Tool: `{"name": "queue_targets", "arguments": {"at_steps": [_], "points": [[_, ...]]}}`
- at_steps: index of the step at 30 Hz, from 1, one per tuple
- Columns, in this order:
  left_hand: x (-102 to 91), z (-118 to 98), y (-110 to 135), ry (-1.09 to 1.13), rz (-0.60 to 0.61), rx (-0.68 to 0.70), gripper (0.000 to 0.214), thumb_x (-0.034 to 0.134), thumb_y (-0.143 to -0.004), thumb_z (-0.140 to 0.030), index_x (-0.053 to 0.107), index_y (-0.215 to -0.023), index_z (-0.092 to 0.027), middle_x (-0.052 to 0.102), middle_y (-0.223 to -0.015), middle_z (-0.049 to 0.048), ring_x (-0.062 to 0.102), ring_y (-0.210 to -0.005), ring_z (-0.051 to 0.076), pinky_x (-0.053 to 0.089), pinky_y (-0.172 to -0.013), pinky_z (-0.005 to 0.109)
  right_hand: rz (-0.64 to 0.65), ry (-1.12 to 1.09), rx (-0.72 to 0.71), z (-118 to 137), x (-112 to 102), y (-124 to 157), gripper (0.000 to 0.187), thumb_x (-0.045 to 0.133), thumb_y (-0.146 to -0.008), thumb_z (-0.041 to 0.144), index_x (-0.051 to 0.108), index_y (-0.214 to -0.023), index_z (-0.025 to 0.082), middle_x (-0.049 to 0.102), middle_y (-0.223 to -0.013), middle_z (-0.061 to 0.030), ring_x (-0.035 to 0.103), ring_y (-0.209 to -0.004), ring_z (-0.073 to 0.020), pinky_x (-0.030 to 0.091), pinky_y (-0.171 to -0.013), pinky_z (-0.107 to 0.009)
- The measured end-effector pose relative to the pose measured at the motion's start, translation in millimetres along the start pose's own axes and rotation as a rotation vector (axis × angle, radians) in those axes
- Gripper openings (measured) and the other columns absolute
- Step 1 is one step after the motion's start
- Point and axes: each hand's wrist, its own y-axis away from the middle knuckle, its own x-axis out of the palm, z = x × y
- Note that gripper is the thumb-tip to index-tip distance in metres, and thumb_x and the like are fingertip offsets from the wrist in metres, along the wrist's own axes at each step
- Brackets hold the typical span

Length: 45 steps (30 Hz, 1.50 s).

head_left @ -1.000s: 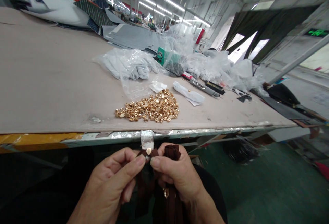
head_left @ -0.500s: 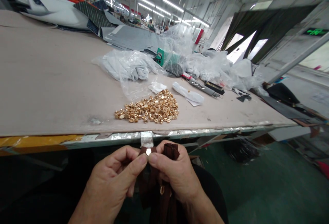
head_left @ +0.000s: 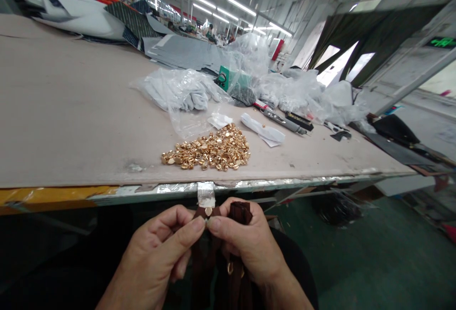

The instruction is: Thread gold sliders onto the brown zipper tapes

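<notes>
Below the table's front edge, my left hand (head_left: 160, 253) and my right hand (head_left: 245, 243) meet thumb to thumb. Both pinch the top of a dark brown zipper tape (head_left: 238, 212), where a small gold slider (head_left: 208, 211) shows between the thumb tips. More brown tape hangs down between my wrists with another gold piece (head_left: 230, 267) on it. A heap of gold zipper sliders (head_left: 210, 149) lies on the table just above my hands.
The long beige table (head_left: 71, 125) has a taped metal front edge (head_left: 142, 189). Behind the heap lie clear plastic bags (head_left: 178, 89), a white packet (head_left: 261, 129), a green box (head_left: 228, 78), dark hand tools (head_left: 288, 122) and grey fabric stacks (head_left: 181, 51). Green floor at right.
My hands stay pinched on the tape's top; the thumbs have closed together over the gold slider. The hanging gold piece has shifted slightly. The view has moved a little.
</notes>
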Motion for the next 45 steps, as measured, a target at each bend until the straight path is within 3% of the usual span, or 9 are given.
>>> {"name": "queue_targets", "arguments": {"at_steps": [17, 23, 27, 31, 37, 40, 45], "points": [[2.3, 0, 2, -0.025, -0.015, 0.013, 0.037, 0.079, -0.066, -0.047, 0.056, -0.056, -0.019, 0.043, -0.042, -0.0076, 0.031, -0.041, 0.006, 0.028, -0.041, 0.018, 0.001, 0.004, 0.028, 1, 0, -1, 0.027, 0.079, -0.068, 0.025, 0.054, -0.063, 0.016, 0.047, -0.049, 0.008, 0.032, -0.04, -0.0027, 0.024, -0.037, -0.015], [2.0, 1, -2, -0.138, -0.037, 0.1, 0.039, 0.075, -0.069, -0.051, 0.055, -0.056, -0.02, 0.044, -0.042, -0.0071, 0.036, -0.042, 0.008, 0.031, -0.042, 0.019, -0.013, 0.003, 0.032, 3, 1, -5, 0.028, 0.08, -0.065, 0.023, 0.053, -0.062, 0.016, 0.046, -0.047, 0.0087, 0.031, -0.039, -0.0028, 0.024, -0.036, -0.015], [2.2, 0, -3, -0.197, -0.042, 0.114, 0.041, 0.073, -0.072, -0.052, 0.053, -0.057, -0.019, 0.044, -0.039, -0.008, 0.036, -0.039, 0.006, 0.03, -0.041, 0.017, 0.024, 0.043, 0.029, 4, -3, -7, 0.031, 0.082, -0.067, 0.031, 0.055, -0.065, 0.017, 0.045, -0.046, 0.0093, 0.031, -0.038, -0.0034, 0.023, -0.036, -0.016], [2.7, 0, -2, -0.247, 0.008, 0.077, 0.042, 0.067, -0.075, -0.057, 0.053, -0.06, -0.02, 0.047, -0.038, -0.0081, 0.033, -0.032, 0.004, 0.025, -0.035, 0.016, 0.038, 0.177, -0.062, 11, -6, -8, 0.034, 0.073, -0.077, 0.044, 0.058, -0.068, 0.015, 0.046, -0.049, 0.007, 0.033, -0.041, -0.0048, 0.025, -0.038, -0.018], [7.4, -5, 1, -0.246, -0.007, 0.08, 0.042, 0.071, -0.07, -0.057, 0.052, -0.06, -0.02, 0.054, -0.043, -0.0062, 0.038, -0.03, 0.005, 0.026, -0.031, 0.015, -0.031, 0.371, -0.17, 23, 6, -5, 0.028, 0.07, -0.079, 0.032, 0.053, -0.061, 0.017, 0.046, -0.052, 0.0065, 0.038, -0.049, -0.0074, 0.032, -0.047, -0.02], [10.1, -7, 2, -0.24, -0.022, 0.079, 0.042, 0.071, -0.069, -0.057, 0.052, -0.062, -0.021, 0.055, -0.044, -0.0054, 0.044, -0.033, 0.008, 0.028, -0.032, 0.016, -0.11, 0.567, -0.288, 25, 12, -4, 0.024, 0.064, -0.084, 0.028, 0.055, -0.065, 0.018, 0.053, -0.057, 0.0039, 0.046, -0.054, -0.0102, 0.036, -0.053, -0.022], [8.9, -8, 1, -0.306, -0.042, 0.106, 0.043, 0.056, -0.082, -0.06, 0.054, -0.065, -0.021, 0.044, -0.036, -0.0081, 0.034, -0.032, 0.006, 0.027, -0.037, 0.017, -0.306, 1.019, -0.512, 33, 23, -16, 0.018, 0.059, -0.087, 0.025, 0.055, -0.07, 0.02, 0.059, -0.062, 0.0009, 0.051, -0.058, -0.0138, 0.033, -0.056, -0.026]]}}
